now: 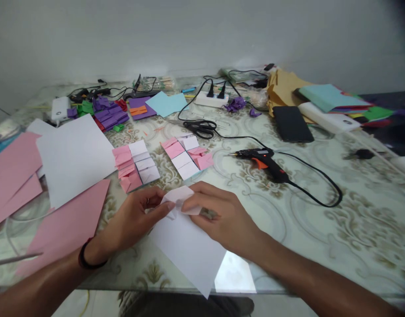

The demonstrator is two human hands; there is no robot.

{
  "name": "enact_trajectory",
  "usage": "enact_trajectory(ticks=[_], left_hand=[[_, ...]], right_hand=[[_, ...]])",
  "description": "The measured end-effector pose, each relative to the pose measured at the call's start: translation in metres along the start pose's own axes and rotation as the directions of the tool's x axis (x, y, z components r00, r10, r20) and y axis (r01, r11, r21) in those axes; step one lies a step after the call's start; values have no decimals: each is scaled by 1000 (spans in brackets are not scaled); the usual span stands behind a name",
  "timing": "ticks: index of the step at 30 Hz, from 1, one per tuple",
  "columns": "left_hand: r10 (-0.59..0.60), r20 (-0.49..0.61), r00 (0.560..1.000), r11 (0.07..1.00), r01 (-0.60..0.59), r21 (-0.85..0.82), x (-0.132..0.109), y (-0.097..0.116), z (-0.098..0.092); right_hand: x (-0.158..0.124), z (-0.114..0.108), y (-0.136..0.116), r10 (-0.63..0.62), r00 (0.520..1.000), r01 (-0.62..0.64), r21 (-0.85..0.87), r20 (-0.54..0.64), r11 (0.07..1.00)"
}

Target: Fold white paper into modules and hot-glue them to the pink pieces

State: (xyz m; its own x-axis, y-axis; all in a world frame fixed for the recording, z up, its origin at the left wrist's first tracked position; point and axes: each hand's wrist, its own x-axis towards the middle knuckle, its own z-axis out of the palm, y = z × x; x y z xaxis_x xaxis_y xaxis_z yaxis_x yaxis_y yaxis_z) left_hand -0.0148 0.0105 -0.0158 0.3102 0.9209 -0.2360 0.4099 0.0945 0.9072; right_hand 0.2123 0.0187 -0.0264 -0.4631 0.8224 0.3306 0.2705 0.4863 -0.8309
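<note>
Near the table's front edge, a white sheet of paper [192,246] is held between my two hands, its far end folded over. My left hand [136,218] pinches the folded end from the left, thumb on top. From the right, my right hand [219,211] grips the same fold with thumb and fingers. The sheet's lower corner reaches past the glass edge. Just beyond my hands lie two small folded-paper grids in pink and white, one on the left [145,160] and one nearer the middle [185,163].
A black glue gun [268,163] with an orange trigger lies right of centre, its cord looping. Scissors [200,127] and a white power strip [211,99] are behind. A large white sheet [77,163] and pink sheets [67,233] cover the left. A black phone [292,124] rests at right.
</note>
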Motion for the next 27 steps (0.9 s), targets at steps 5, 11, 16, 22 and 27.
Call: enact_trajectory(ticks=[5, 11, 16, 22, 27], left_hand=[[28, -83, 996, 998, -33, -58, 1, 2, 1], [153, -304, 940, 983, -177, -53, -2, 7, 0], [225, -322, 919, 974, -212, 76, -2, 35, -11], [385, -245, 890, 904, -310, 295, 9, 97, -47], [500, -327, 802, 827, -330, 455, 19, 132, -72]], right_hand=[[-3, 4, -4, -99, 995, 97, -73, -22, 993], [-2, 12, -18, 62, 973, -26, 163, -222, 986], [29, -2, -44, 137, 989, -127, 136, -61, 982], [84, -46, -79, -67, 995, 75, -97, 76, 992], [109, -64, -92, -159, 987, 154, -112, -32, 982]])
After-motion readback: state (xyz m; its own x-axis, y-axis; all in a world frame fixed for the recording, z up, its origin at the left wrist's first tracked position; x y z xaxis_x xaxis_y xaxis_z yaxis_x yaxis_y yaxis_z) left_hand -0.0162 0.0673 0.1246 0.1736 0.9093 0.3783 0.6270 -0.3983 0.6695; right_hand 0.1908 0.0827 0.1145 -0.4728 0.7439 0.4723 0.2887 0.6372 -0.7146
